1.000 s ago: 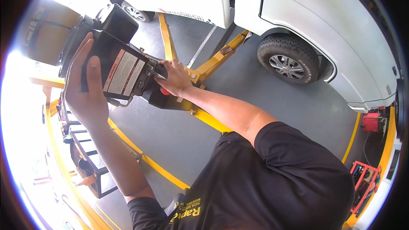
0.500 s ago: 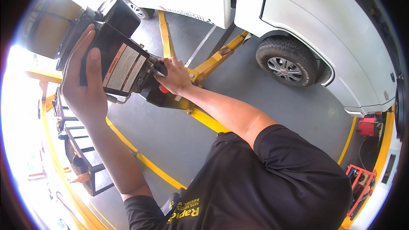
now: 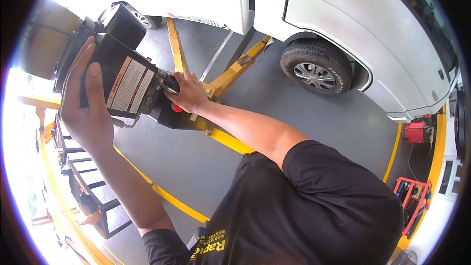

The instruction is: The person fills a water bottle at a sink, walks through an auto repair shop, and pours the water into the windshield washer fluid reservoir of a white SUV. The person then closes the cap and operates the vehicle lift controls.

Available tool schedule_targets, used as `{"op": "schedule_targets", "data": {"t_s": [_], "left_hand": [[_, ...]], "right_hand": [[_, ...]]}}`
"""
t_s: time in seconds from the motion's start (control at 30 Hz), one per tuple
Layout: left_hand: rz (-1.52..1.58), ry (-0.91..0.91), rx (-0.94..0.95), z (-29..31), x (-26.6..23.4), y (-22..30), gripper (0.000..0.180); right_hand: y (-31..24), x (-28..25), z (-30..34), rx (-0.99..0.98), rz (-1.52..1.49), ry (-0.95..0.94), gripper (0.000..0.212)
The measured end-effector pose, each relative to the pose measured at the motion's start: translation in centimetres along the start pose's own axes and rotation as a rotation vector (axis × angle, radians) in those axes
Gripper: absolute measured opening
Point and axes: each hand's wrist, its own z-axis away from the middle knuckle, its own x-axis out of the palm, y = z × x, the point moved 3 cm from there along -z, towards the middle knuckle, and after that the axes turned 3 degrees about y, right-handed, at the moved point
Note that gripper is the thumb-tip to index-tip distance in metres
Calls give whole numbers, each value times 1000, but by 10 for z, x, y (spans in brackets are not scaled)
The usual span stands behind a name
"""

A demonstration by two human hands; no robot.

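A black hydraulic power unit (image 3: 109, 63) with a white and orange warning label (image 3: 131, 84) stands at the upper left. My left hand (image 3: 88, 110) lies along its near left side, fingers stretched out and thumb raised. On the unit's right side, my right hand (image 3: 188, 94) is curled round a lever (image 3: 170, 89), of which only part shows beside the metal valve fittings (image 3: 156, 88). Just below that hand is a red round button (image 3: 176, 108) on a black box. A bent metal pipe (image 3: 128, 123) comes out beneath the unit.
Yellow lift arms (image 3: 230, 76) reach toward a white van (image 3: 373, 44), whose front wheel (image 3: 316, 67) rests low at the right. Black metal frames (image 3: 100, 206) stand at the lower left. A red rack (image 3: 411, 203) and a red machine (image 3: 415, 132) are at the far right.
The unit, van and both hands appear slightly farther left in the picture. Both hands keep their places on the unit, and the van's height shows no clear difference.
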Motion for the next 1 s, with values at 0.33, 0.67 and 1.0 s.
{"op": "schedule_targets", "data": {"t_s": [0.33,0.67,1.0], "left_hand": [[-8,19,25,0,1,-2,29],[-9,-14,-68,1,3,-2,31],[-16,-18,-98,0,1,-3,36]], "right_hand": [[2,4,-1,-11,24,17,59],[2,4,-2,-13,52,31,60],[0,1,0,13,26,4,59]]}}
